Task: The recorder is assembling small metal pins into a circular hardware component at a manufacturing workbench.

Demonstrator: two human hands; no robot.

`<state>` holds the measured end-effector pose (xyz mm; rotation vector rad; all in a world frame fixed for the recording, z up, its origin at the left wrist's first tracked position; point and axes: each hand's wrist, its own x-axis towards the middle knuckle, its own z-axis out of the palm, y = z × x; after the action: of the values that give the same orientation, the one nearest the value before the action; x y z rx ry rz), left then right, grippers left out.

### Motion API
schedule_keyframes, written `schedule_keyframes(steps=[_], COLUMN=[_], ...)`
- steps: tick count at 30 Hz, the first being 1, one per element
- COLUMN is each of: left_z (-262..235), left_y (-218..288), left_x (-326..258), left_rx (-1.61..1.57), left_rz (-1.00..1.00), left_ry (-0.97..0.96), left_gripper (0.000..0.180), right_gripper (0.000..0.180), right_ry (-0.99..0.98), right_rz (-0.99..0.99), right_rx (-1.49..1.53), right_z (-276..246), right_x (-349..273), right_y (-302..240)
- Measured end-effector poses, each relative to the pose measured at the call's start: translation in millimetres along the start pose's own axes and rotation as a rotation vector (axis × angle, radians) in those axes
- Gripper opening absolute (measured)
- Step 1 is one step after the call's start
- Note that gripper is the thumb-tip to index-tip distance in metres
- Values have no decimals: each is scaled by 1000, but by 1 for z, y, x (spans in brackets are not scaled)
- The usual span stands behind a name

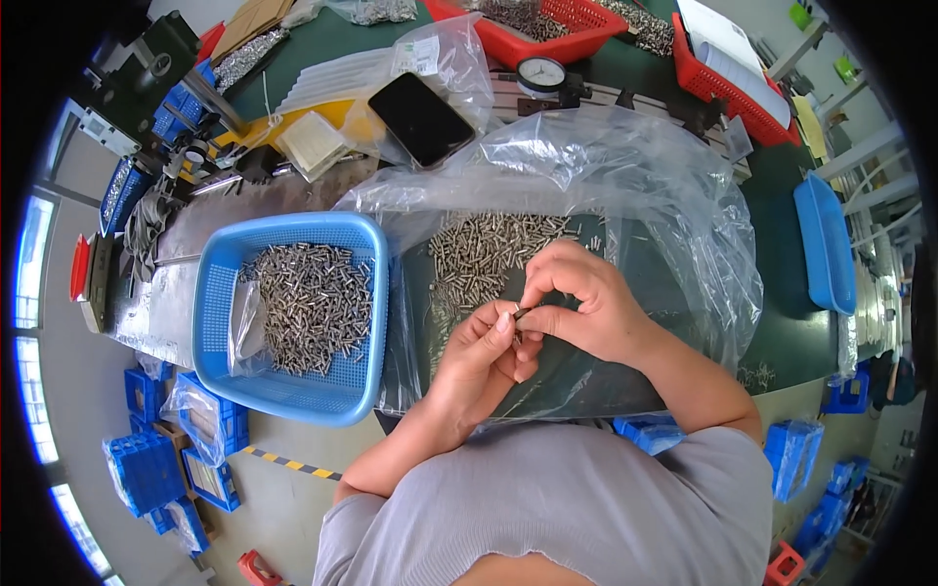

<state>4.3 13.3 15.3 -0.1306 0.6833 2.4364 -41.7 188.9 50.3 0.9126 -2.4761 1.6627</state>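
Observation:
My left hand [482,356] and my right hand [590,305] meet in front of my chest, thumbs and fingertips pinched together. Between them is a small metal pin [519,313], mostly covered by the fingers. Just beyond the hands, a heap of small metal pins [484,252] lies on a transparent plastic bag [674,210] spread over the table. To the left stands a blue plastic basket [207,327] holding many more loose pins [311,311] and a small plastic bag [246,327].
A black phone [422,119] lies beyond the bag, with a dial gauge [540,75] farther right. Red baskets [469,27] with parts and papers stand at the back. At the right edge is a blue tray [824,244]. Blue crates [147,474] sit on the floor at left.

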Motion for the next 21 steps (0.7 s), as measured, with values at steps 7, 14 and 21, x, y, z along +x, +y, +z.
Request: schedule_keyframes(steps=[7, 14, 21], left_z=[-4, -1, -3], left_y=[0, 2, -1], left_x=[2, 3, 1], left_rx=[-64, -55, -69], left_rz=[82, 80, 89], left_ry=[-36, -34, -47], left_gripper=[21, 20, 19], right_gripper=[13, 20, 18], right_ry=[-50, 64, 16], right_rz=[-25, -100, -150], right_rx=[-6, -661, -537], right_z=[-6, -2, 3], right_x=[2, 6, 4], right_y=[3, 24, 26])
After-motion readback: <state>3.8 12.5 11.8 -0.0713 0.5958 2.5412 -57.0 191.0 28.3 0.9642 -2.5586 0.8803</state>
